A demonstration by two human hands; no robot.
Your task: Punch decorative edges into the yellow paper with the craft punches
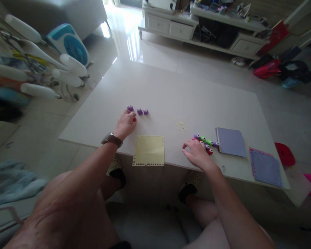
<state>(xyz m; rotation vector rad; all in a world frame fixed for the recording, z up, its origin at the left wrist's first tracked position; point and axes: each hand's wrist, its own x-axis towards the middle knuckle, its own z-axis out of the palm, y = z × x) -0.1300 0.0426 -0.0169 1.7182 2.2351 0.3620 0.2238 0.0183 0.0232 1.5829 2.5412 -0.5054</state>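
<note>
My left hand (pixel 126 123), with a watch on the wrist, has its fingers closed around a small red craft punch (pixel 134 119). Just beyond it stand several purple craft punches (pixel 139 111). My right hand (pixel 196 152) rests on the table beside a cluster of red, green and purple craft punches (pixel 209 142), partly covering them. Its thumb and forefinger are curved apart, with nothing visible between them. A yellow paper sheet (pixel 148 150) with small holes punched along its edges lies between my hands, overhanging the table's front edge.
Tiny yellow paper bits (pixel 180 125) are scattered mid-table. To the right lie a stack of purple-topped paper (pixel 232 141) and some punched purple and pink sheets (pixel 266 168) on the white table (pixel 171 83). A blue and white fan (pixel 69 45) stands on the floor.
</note>
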